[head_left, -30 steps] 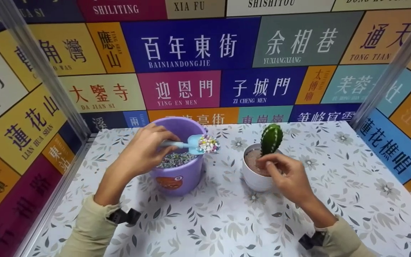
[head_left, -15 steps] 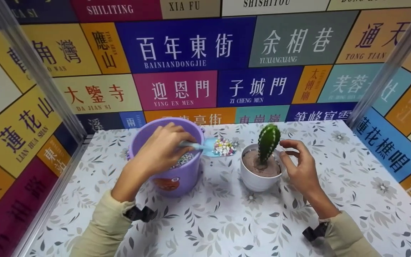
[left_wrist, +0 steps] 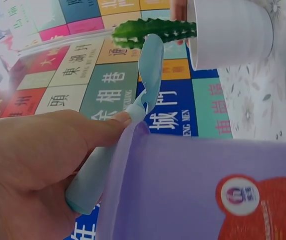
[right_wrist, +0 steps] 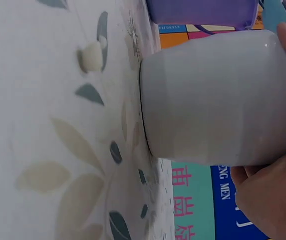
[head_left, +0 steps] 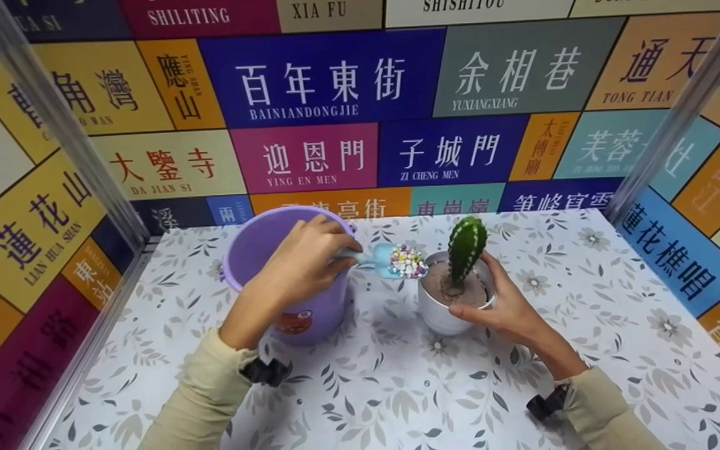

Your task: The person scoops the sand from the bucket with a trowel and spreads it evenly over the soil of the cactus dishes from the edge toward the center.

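Observation:
My left hand (head_left: pixel 302 262) grips the handle of a light blue scoop (head_left: pixel 369 257), thumb along it in the left wrist view. Small multicoloured pebbles (head_left: pixel 406 261) fill the scoop, its tip at the left rim of a white flower pot (head_left: pixel 444 320). In the pot, a green cactus (head_left: pixel 467 247) stands upright in brown soil (head_left: pixel 440 284). My right hand (head_left: pixel 510 307) holds the pot from the right, thumb at the front rim and fingers round the far side; the right wrist view shows the pot (right_wrist: pixel 222 100) standing on the table. My left hand reaches over a purple bucket (head_left: pixel 319 319).
The bucket stands left of the pot, with a gap of table between them. A floral cloth (head_left: pixel 385 387) covers the table. Behind it rises a wall of coloured sign panels (head_left: pixel 322 81), with metal posts (head_left: pixel 679 125) at the corners.
My left hand has carried the loaded scoop rightward from over the bucket to the pot's rim. My right hand has left the soil by the cactus and taken hold of the pot.

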A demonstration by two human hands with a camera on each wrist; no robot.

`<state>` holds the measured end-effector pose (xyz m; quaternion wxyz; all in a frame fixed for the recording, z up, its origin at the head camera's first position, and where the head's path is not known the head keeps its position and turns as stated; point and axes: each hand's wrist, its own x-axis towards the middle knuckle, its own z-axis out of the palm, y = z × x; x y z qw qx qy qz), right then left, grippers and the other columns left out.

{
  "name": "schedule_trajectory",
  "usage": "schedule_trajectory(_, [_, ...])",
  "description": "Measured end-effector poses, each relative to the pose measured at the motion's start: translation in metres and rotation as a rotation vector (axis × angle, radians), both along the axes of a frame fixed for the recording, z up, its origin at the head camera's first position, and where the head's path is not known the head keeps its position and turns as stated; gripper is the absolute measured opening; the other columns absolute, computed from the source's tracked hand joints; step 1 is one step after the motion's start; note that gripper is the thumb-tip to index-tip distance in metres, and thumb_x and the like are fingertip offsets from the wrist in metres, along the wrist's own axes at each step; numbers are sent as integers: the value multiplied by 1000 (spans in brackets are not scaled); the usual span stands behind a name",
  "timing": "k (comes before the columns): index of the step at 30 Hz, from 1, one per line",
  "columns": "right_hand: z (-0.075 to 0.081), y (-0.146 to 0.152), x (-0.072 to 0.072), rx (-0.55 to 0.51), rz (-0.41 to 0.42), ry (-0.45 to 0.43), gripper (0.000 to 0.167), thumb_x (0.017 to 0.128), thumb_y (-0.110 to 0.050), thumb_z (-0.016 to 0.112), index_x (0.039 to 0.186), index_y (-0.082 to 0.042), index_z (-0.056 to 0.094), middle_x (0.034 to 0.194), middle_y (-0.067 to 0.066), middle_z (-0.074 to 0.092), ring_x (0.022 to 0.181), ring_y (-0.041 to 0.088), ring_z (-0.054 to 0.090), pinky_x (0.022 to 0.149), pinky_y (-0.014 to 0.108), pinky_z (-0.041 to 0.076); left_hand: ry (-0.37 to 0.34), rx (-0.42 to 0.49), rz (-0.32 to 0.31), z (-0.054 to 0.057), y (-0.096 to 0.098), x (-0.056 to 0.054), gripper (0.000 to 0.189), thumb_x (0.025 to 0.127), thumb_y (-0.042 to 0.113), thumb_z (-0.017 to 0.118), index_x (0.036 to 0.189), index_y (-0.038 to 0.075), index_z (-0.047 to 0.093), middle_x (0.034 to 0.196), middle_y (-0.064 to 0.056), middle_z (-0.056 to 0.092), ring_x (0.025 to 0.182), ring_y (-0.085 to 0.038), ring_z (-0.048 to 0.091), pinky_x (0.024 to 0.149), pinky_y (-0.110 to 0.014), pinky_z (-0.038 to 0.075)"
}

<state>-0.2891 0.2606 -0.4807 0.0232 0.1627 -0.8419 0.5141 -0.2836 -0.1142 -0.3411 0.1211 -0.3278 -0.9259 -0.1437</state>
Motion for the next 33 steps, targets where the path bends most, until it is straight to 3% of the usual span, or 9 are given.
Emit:
schedule_trajectory(8, [3,-9,5,65,-64,-65,126,85,-37,93,175,-13,8,182,21,7,168,46,8,129,73,19,1,-19,-1,0,14,-3,19,102,19,75,120,17,83,117,-3,79,117,-27,63,106,-51,49])
schedule_trajectory(15, [3,-19,7,53,-73,-17,125,84,-37,93,174,-9,11,180,23,12,167,47,13,129,72,22,22,-104,61,0,23,-3,17,101,19,76,116,18,85,116,-5,79,117,-30,64,105,-51,49])
schedule_trajectory(24, [1,-23,8,67,-126,63,124,80,-40,95,173,-10,18,176,23,24,164,47,24,130,69,22,105,-129,75,0,35,-1,12,99,13,77,107,14,85,110,-10,79,114,-33,65,100,-52,49])
schedule_trajectory(33, [9,-2,9,65,2,-47,128,85,-35,91,175,-17,2,183,17,6,169,46,5,130,74,10,119,-179,106,1,45,1,14,96,15,81,109,15,85,113,-12,79,117,-34,65,96,-50,48])
